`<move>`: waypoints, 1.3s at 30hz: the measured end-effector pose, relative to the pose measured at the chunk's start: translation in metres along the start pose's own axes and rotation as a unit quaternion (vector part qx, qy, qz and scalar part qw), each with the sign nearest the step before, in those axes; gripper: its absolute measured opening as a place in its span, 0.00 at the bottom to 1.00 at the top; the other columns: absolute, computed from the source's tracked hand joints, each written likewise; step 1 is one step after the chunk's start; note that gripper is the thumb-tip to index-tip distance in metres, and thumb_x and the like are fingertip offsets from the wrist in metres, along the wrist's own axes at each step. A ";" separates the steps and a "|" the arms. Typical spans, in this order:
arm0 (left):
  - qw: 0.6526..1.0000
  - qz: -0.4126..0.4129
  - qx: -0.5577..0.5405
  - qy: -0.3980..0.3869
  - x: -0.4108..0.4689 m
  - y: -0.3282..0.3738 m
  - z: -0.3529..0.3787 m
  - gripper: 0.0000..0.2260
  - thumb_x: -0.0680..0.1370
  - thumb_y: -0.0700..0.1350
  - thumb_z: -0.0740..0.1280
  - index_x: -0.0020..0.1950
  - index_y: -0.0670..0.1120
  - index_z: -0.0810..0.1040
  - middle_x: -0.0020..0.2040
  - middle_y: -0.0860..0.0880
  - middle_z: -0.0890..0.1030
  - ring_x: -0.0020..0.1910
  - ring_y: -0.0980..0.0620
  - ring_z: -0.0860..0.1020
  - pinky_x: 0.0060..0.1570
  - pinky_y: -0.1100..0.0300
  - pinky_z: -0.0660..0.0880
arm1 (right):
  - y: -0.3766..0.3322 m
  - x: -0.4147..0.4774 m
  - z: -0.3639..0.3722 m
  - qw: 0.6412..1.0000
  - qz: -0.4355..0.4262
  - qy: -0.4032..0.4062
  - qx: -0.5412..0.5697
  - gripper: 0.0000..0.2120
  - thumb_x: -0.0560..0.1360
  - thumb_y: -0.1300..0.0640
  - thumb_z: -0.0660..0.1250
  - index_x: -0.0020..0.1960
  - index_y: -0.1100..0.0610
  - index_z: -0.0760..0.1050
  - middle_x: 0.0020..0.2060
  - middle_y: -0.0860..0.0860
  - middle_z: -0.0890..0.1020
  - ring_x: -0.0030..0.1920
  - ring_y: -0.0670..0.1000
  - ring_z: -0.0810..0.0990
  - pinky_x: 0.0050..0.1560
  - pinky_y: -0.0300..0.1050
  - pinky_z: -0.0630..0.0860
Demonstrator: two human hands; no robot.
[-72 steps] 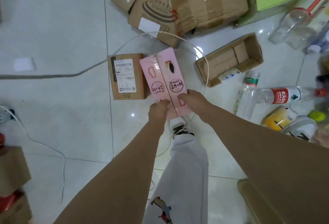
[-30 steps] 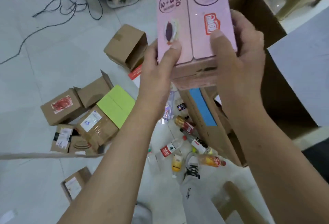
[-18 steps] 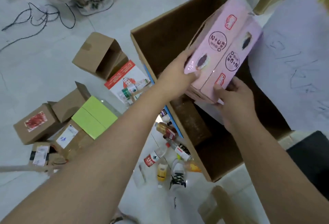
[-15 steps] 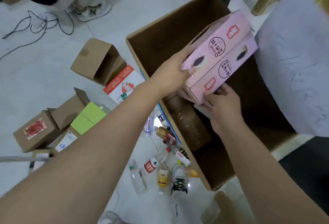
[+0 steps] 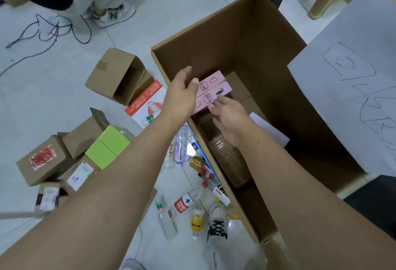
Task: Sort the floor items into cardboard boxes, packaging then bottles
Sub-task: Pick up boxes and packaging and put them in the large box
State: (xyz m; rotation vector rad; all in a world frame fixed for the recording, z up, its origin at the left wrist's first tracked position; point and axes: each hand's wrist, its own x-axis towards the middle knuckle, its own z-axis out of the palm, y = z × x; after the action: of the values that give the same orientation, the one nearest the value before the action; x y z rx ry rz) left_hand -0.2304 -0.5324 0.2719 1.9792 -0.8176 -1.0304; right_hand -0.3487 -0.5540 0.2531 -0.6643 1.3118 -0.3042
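Observation:
A pink packaging box (image 5: 211,89) with round printed marks lies low inside the large open cardboard box (image 5: 214,23). My left hand (image 5: 182,95) reaches over the box's near-left wall and holds the pink box's left end with thumb and fingers. The fingers of my right hand (image 5: 229,115) lie fairly straight, their tips on the pink box's top face. Several bottles, among them a red-labelled one (image 5: 186,202) and a yellow one (image 5: 197,220), lie on the floor left of the large box.
Inside the large box are a taped brown carton (image 5: 231,160) and white paper (image 5: 270,130). On the floor: an open brown box (image 5: 115,74), a green box (image 5: 108,146), a red-white package (image 5: 146,102), cables (image 5: 53,31). Another person's shoe (image 5: 115,14) stands at the back.
Both hands carried the pink box from the floor up over the large cardboard box, then lowered it deep inside. My right hand shifted from gripping its end to resting fingers on top.

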 end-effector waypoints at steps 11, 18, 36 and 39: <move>0.986 -0.086 -0.139 0.011 -0.063 -0.053 -0.043 0.15 0.84 0.47 0.57 0.69 0.50 0.72 0.64 0.56 0.74 0.65 0.57 0.71 0.64 0.60 0.67 | 0.019 -0.034 0.042 0.989 -0.130 0.071 0.020 0.26 0.79 0.73 0.57 0.74 0.58 0.65 0.69 0.52 0.74 0.68 0.48 0.73 0.68 0.42 0.70; 0.973 -0.095 -0.203 0.049 -0.094 -0.100 -0.096 0.16 0.83 0.46 0.57 0.70 0.45 0.72 0.67 0.53 0.74 0.65 0.57 0.72 0.64 0.64 0.69 | 0.055 -0.062 0.109 0.987 -0.156 0.022 -0.037 0.24 0.79 0.70 0.59 0.73 0.57 0.67 0.67 0.49 0.76 0.64 0.45 0.76 0.55 0.34 0.76; 0.884 -0.358 -0.269 0.137 -0.327 -0.393 -0.249 0.17 0.83 0.51 0.54 0.69 0.48 0.71 0.64 0.46 0.75 0.63 0.47 0.73 0.63 0.56 0.68 | 0.375 -0.132 0.313 0.929 0.062 -0.078 -0.357 0.16 0.80 0.58 0.62 0.67 0.57 0.74 0.51 0.51 0.77 0.51 0.51 0.76 0.59 0.53 0.75; 0.871 -0.386 -0.268 0.144 -0.355 -0.443 -0.265 0.19 0.84 0.50 0.54 0.73 0.46 0.67 0.70 0.46 0.71 0.68 0.48 0.70 0.63 0.61 0.64 | 0.426 -0.135 0.345 0.898 0.069 -0.120 -0.418 0.20 0.80 0.57 0.61 0.72 0.56 0.70 0.64 0.53 0.75 0.64 0.53 0.74 0.69 0.55 0.70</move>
State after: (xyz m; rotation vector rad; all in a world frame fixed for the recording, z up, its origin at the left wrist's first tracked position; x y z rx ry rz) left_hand -0.0845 0.0639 0.1438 1.8875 0.4542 -1.1728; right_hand -0.1198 -0.0509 0.1383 -1.2742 1.2135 0.4897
